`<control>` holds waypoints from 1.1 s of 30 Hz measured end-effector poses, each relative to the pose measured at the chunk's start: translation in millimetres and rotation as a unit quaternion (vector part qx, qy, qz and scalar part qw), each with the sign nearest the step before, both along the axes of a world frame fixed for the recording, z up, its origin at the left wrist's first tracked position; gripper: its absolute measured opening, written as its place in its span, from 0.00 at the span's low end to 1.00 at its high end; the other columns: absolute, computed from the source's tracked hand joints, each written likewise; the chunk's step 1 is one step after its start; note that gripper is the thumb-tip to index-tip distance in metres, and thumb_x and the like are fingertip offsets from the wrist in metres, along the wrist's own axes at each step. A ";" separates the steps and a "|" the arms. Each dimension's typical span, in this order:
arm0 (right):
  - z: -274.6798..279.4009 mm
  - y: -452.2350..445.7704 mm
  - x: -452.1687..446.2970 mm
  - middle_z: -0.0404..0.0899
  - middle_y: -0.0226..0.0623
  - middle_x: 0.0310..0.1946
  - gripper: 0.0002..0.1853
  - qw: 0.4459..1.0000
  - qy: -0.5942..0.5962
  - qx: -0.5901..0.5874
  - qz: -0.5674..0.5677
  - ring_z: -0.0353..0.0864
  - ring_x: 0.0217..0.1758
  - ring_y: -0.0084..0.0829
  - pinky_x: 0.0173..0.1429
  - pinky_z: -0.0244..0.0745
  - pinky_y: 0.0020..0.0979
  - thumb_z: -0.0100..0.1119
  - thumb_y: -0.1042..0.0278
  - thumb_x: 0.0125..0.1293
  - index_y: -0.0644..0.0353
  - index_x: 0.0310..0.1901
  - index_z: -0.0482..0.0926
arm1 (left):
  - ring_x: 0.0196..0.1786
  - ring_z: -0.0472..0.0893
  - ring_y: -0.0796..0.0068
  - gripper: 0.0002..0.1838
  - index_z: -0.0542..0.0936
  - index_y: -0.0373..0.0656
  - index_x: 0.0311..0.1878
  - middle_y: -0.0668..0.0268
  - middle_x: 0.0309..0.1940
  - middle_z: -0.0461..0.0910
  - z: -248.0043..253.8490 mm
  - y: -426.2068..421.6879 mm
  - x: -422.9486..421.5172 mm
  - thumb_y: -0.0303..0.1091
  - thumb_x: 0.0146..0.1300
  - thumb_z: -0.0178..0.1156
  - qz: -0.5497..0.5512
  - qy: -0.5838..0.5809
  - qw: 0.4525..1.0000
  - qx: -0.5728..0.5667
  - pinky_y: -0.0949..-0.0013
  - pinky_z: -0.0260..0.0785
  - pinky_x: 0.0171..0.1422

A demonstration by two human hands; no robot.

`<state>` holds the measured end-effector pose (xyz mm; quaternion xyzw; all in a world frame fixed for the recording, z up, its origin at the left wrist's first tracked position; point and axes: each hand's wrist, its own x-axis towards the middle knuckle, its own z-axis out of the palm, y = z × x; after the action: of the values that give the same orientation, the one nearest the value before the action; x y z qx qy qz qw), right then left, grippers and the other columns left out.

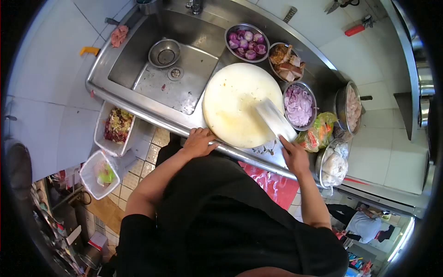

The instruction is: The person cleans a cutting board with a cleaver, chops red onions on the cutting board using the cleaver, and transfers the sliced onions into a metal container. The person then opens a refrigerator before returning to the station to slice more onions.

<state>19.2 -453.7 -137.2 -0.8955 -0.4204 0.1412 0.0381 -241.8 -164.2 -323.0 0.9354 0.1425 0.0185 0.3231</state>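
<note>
My right hand (296, 157) grips a cleaver (276, 119), its broad blade lying over the right part of a round white cutting board (235, 99). Yellowish wet stains mark the board. At the counter's steel front edge, my left hand (198, 142) rests with fingers spread, just beside the board and holding nothing. Right of the blade stands a bowl of sliced red onions (299, 105). Behind the board are a bowl of peeled whole red onions (248, 45) and a bowl of browned meat pieces (287, 64).
Left of the board is a steel sink (152, 92) with a small metal bowl (164, 53). A yellow-green plastic bag (318, 132), a bowl with white bags (334, 164) and a pot of pale meat (353, 108) crowd the right. Two waste bins (100, 138) stand below left. Another person (364, 225) is behind.
</note>
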 end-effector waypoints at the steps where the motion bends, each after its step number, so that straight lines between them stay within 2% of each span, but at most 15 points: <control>1: 0.1 -36.4 7.5 0.85 0.43 0.40 0.25 1.000 -0.023 0.013 0.010 0.89 0.41 0.50 0.47 0.85 0.50 0.65 0.61 0.75 0.31 0.72 0.83 | 0.63 0.78 0.52 0.22 0.88 0.47 0.60 0.54 0.56 0.82 6.7 4.5 0.5 0.52 0.73 0.67 -0.028 0.016 0.999 -0.002 0.47 0.65 0.72; 5: 15.4 -101.8 28.0 0.85 0.42 0.39 0.24 0.996 0.008 -0.079 0.038 0.89 0.40 0.50 0.47 0.85 0.51 0.64 0.58 0.78 0.30 0.74 0.81 | 0.59 0.80 0.52 0.19 0.88 0.45 0.58 0.55 0.52 0.83 4.5 15.7 3.2 0.48 0.75 0.65 -0.074 0.018 0.997 -0.001 0.48 0.67 0.69; 8: 1.6 -52.5 25.0 0.84 0.44 0.37 0.25 0.988 0.024 -0.120 0.098 0.88 0.40 0.52 0.47 0.84 0.53 0.61 0.58 0.79 0.30 0.75 0.80 | 0.56 0.83 0.53 0.17 0.89 0.42 0.54 0.55 0.48 0.85 -13.8 37.9 -1.7 0.44 0.73 0.66 -0.078 0.056 0.995 0.035 0.49 0.70 0.68; 10: -32.7 19.8 25.4 0.83 0.50 0.34 0.25 0.988 0.048 -0.069 0.129 0.87 0.40 0.55 0.48 0.82 0.55 0.58 0.57 0.81 0.27 0.77 0.77 | 0.54 0.85 0.51 0.16 0.88 0.38 0.50 0.54 0.47 0.87 -39.5 73.4 -13.3 0.40 0.69 0.67 -0.029 0.010 0.996 0.089 0.49 0.72 0.66; 12: -47.6 123.2 14.6 0.83 0.56 0.34 0.23 0.989 0.040 -0.039 0.137 0.87 0.43 0.58 0.52 0.81 0.55 0.50 0.51 0.84 0.28 0.76 0.77 | 0.54 0.85 0.46 0.20 0.86 0.31 0.54 0.48 0.48 0.87 -18.4 107.4 -19.7 0.37 0.65 0.69 0.157 -0.019 0.980 0.124 0.49 0.73 0.68; 14: -47.8 196.5 19.6 0.87 0.57 0.41 0.22 0.985 0.053 -0.013 0.163 0.87 0.47 0.59 0.55 0.81 0.54 0.48 0.51 0.84 0.30 0.74 0.80 | 0.66 0.79 0.40 0.31 0.79 0.32 0.70 0.42 0.66 0.80 3.3 133.9 -29.9 0.39 0.67 0.69 0.255 -0.001 0.948 0.190 0.43 0.71 0.74; 16: -66.6 248.7 17.1 0.89 0.56 0.49 0.20 0.981 0.074 0.105 0.145 0.89 0.52 0.55 0.59 0.82 0.48 0.55 0.56 0.83 0.41 0.71 0.83 | 0.77 0.71 0.41 0.32 0.77 0.38 0.74 0.41 0.75 0.72 12.6 154.5 -42.8 0.44 0.72 0.67 0.323 0.001 0.927 0.191 0.43 0.59 0.83; 18: -52.1 237.9 13.9 0.90 0.53 0.55 0.19 0.967 0.159 0.147 0.134 0.90 0.58 0.49 0.64 0.82 0.41 0.57 0.64 0.82 0.53 0.70 0.84 | 0.77 0.70 0.38 0.31 0.77 0.47 0.75 0.41 0.77 0.71 34.8 164.8 -68.2 0.44 0.72 0.68 0.385 -0.059 0.914 0.112 0.42 0.61 0.84; 19: -32.3 224.9 5.0 0.91 0.51 0.56 0.19 0.958 0.229 0.144 0.091 0.91 0.60 0.44 0.67 0.82 0.38 0.57 0.70 0.81 0.58 0.69 0.84 | 0.77 0.71 0.37 0.30 0.78 0.44 0.73 0.41 0.77 0.72 45.7 166.3 -86.2 0.42 0.70 0.70 0.407 -0.091 0.901 0.121 0.42 0.64 0.83; 20: -46.2 190.9 19.6 0.91 0.55 0.53 0.21 0.969 0.193 0.123 0.095 0.95 0.52 0.44 0.59 0.87 0.36 0.57 0.66 0.82 0.61 0.71 0.82 | 0.77 0.71 0.36 0.29 0.79 0.42 0.72 0.40 0.76 0.72 46.7 165.8 -108.3 0.41 0.70 0.70 0.439 -0.114 0.883 0.119 0.43 0.64 0.83; 21: -71.0 141.7 38.6 0.91 0.57 0.50 0.21 0.962 0.120 0.192 0.151 0.94 0.50 0.48 0.58 0.87 0.39 0.57 0.65 0.83 0.64 0.71 0.81 | 0.77 0.71 0.36 0.29 0.80 0.40 0.71 0.40 0.76 0.72 46.5 164.5 -134.1 0.40 0.70 0.70 0.466 -0.139 0.866 0.117 0.43 0.64 0.82; 23: -61.6 53.9 44.4 0.89 0.64 0.47 0.20 0.974 -0.001 0.152 0.167 0.90 0.47 0.54 0.57 0.85 0.45 0.55 0.70 0.82 0.67 0.69 0.82 | 0.78 0.71 0.37 0.31 0.79 0.42 0.73 0.43 0.77 0.72 42.1 154.9 -189.0 0.44 0.70 0.71 0.546 -0.144 0.822 0.079 0.43 0.62 0.83; 25: -64.5 20.9 46.7 0.88 0.63 0.50 0.20 0.985 0.017 0.107 0.136 0.89 0.50 0.53 0.59 0.84 0.44 0.54 0.69 0.83 0.68 0.70 0.81 | 0.78 0.72 0.39 0.31 0.80 0.40 0.71 0.43 0.76 0.73 39.4 137.4 -242.9 0.44 0.69 0.72 0.609 -0.135 0.776 0.098 0.46 0.65 0.82; 28: -76.5 51.5 52.4 0.87 0.62 0.53 0.21 0.990 0.039 0.071 0.118 0.88 0.54 0.52 0.62 0.82 0.43 0.53 0.67 0.84 0.68 0.71 0.80 | 0.73 0.76 0.39 0.29 0.83 0.37 0.66 0.42 0.72 0.77 24.6 117.9 -299.8 0.44 0.67 0.72 0.688 -0.135 0.706 0.100 0.45 0.68 0.79; 33: -88.1 183.1 67.0 0.86 0.59 0.60 0.22 0.981 0.060 0.080 0.167 0.87 0.62 0.49 0.67 0.79 0.41 0.51 0.65 0.86 0.69 0.72 0.78 | 0.64 0.84 0.43 0.22 0.88 0.38 0.57 0.46 0.58 0.87 14.0 151.4 -312.6 0.44 0.67 0.72 0.707 -0.130 0.695 -0.019 0.49 0.74 0.72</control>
<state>86.2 -270.6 -225.3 -0.7967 -0.5708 0.1646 0.1111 -554.4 -12.9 -308.9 0.5408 0.7184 0.3603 0.2482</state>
